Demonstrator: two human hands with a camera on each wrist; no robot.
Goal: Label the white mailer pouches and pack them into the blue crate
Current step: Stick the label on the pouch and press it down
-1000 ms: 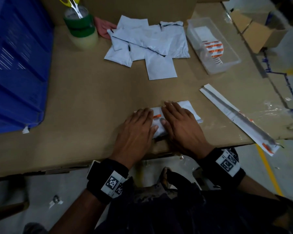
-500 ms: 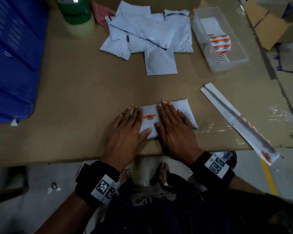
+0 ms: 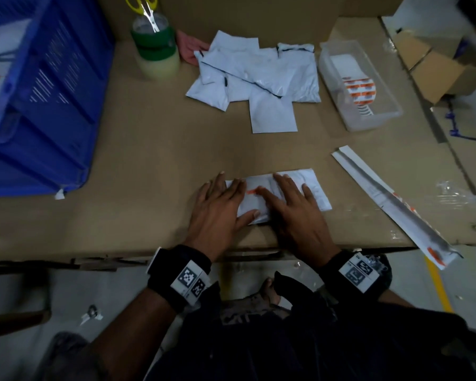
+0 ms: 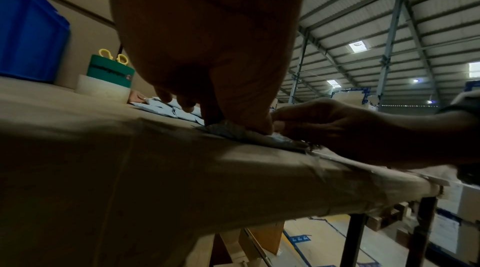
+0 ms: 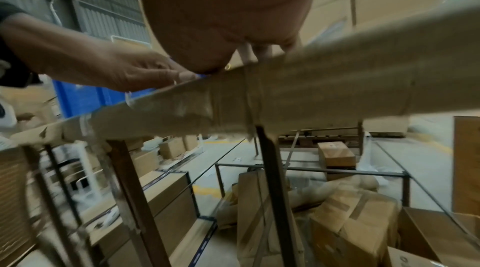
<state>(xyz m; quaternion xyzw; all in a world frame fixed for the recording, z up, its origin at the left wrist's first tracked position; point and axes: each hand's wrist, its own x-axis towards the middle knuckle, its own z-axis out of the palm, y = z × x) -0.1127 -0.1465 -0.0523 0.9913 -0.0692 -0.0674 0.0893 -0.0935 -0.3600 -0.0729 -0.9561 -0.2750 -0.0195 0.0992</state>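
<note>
Both hands lie flat on one white mailer pouch [image 3: 315, 192] at the near edge of the cardboard-covered surface [image 3: 154, 166], likely to smooth its orange-striped label [image 3: 251, 191] down. The left hand [image 3: 217, 213] covers the pouch's left end, the right hand [image 3: 294, 213] its middle; the fingers [image 3: 282, 181] are straight, pressing, gripping nothing. Beyond this pouch waits the pile of pouches [image 3: 256, 78]; far to its left stands the blue crate [image 3: 39, 100], presumably kept within reach for packing.

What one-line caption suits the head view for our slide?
Both hands, left hand and right hand, press flat on a labelled white pouch at the table's near edge.
</note>
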